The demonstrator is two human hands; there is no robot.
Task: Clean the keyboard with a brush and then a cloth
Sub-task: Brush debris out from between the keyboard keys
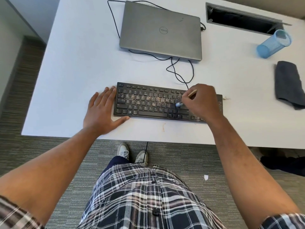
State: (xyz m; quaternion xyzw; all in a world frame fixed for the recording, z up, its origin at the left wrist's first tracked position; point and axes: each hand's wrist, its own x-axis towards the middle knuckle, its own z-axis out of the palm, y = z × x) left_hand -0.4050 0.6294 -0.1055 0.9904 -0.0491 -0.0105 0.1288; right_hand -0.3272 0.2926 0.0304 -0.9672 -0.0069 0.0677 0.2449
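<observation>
A black keyboard point(148, 103) lies on the white desk point(79, 71), with pale crumbs scattered over its upper key rows. My right hand point(203, 103) grips a small brush point(192, 93) with a wooden handle; its light bristle tip touches the keys right of centre. My left hand point(102, 111) lies flat on the desk, fingers straight against the keyboard's left end and thumb along its front edge. A dark grey folded cloth point(288, 83) lies at the desk's right side.
A closed grey laptop point(160, 30) sits behind the keyboard, black cables point(179, 70) looping between them. A blue mesh cup point(274, 43) lies on its side at back right, near a cable slot point(242, 19). Crumbs lie right of the keyboard point(226, 98).
</observation>
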